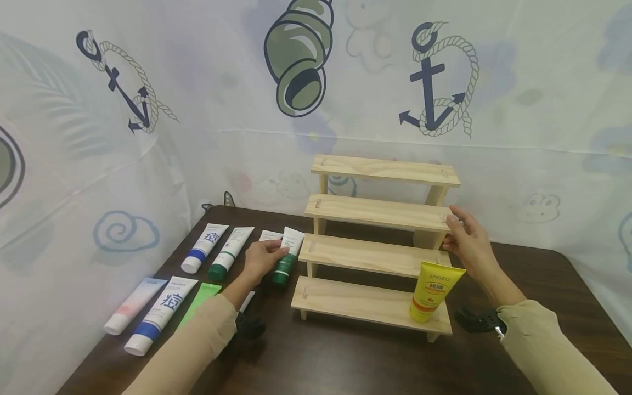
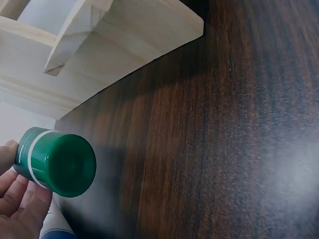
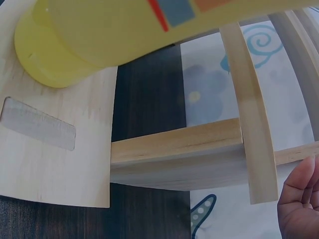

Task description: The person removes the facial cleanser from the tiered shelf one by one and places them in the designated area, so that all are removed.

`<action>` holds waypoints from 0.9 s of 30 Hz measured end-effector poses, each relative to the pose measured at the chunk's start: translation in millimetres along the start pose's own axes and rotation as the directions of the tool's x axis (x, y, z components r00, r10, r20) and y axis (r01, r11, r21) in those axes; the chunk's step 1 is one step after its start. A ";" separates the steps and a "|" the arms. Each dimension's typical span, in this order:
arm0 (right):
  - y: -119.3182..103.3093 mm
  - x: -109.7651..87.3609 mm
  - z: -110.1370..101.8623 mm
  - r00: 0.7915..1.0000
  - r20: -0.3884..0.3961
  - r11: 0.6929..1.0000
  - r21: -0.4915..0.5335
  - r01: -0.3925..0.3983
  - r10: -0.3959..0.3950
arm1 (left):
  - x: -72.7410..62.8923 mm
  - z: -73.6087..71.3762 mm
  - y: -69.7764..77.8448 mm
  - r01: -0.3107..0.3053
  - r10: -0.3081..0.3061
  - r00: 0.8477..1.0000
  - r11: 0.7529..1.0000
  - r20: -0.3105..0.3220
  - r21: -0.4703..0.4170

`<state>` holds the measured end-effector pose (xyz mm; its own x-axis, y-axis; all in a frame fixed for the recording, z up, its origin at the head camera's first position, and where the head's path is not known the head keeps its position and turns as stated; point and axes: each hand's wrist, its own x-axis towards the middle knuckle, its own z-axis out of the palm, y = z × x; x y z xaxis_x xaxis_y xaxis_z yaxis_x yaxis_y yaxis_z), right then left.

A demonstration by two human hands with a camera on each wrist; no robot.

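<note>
My left hand [image 1: 260, 260] pinches a white and green squeeze tube [image 1: 292, 244] just left of the stand. Its green cap [image 2: 72, 165] points toward the camera in the left wrist view. A four-tier wooden display stand [image 1: 350, 296] stands on the dark table. At its right end, my right hand [image 1: 471, 241] grips the end of the second tier from the top, thumb over the edge. A yellow squeeze tube [image 1: 435, 288] stands cap down at the right end of the lowest tier, and looms large in the right wrist view.
Several tubes lie on the table's left side, among them a blue-capped tube [image 1: 163, 312], a pink and white tube [image 1: 133, 307], a green tube [image 1: 201, 302] and a green-capped tube [image 1: 231, 252]. Patterned cloth [image 1: 222, 99] hangs behind and left of the dark table [image 1: 345, 362].
</note>
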<state>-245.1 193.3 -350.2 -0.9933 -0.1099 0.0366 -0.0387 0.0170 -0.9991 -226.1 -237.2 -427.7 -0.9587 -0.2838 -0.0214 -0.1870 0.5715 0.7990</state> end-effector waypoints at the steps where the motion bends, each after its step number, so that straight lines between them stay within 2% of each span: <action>1: 0.0 -0.1 0.1 1.000 0.000 1.000 -0.002 0.000 0.000 | 1.2 1.3 -0.3 -0.002 0.002 1.000 1.000 0.001 0.007; 8: 1.2 -0.8 1.1 1.000 -0.005 1.000 0.003 -0.009 0.009 | 5.6 7.0 -0.9 -0.026 0.028 1.000 0.997 -0.012 0.079; 19: 0.7 -3.2 2.4 1.000 -0.005 1.000 -0.004 -0.007 0.007 | 4.7 7.4 2.5 -0.048 0.047 0.999 0.991 0.007 0.124; 27: 0.1 -4.1 3.8 1.000 -0.017 1.000 -0.017 -0.002 0.002 | 8.3 9.1 4.9 -0.076 0.075 0.997 0.976 0.017 0.204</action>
<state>-240.6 190.0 -350.5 -0.9950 -0.0931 0.0351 -0.0384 0.0345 -0.9987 -236.9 -229.7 -429.5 -0.9733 -0.2276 0.0283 -0.1531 0.7366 0.6587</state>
